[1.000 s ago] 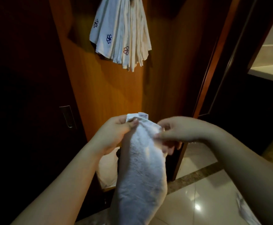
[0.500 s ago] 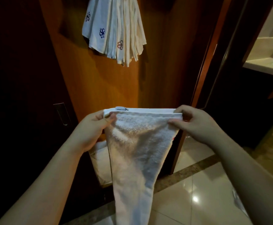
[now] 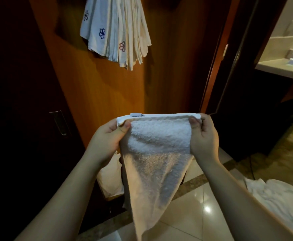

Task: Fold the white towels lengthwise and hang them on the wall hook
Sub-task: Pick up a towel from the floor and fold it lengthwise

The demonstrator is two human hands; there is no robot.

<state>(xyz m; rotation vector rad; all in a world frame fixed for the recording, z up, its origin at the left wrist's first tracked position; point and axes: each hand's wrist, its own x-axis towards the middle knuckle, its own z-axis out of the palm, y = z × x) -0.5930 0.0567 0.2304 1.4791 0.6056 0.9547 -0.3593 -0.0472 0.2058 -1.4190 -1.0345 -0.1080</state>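
I hold a white terry towel (image 3: 158, 153) by its top hem, spread flat between both hands. My left hand (image 3: 107, 141) pinches the left corner, thumb on the front. My right hand (image 3: 204, 138) pinches the right corner. A small label sticks up from the hem near the left corner. The towel narrows as it hangs down toward the floor. Above, several white towels with flower logos (image 3: 118, 32) hang bunched on the wooden wall; the hook itself is hidden above the frame.
The wooden wall panel (image 3: 98, 87) faces me, with a dark door and recessed handle (image 3: 59, 123) on the left. A pale bag (image 3: 111, 176) stands behind the towel. More white cloth (image 3: 278, 199) lies on the glossy tile floor at lower right. A counter (image 3: 281, 66) shows far right.
A second ago the towel's top was bunched between my hands. My hands moved apart and spread the hem wide, and my right thumb now lies over the right corner.
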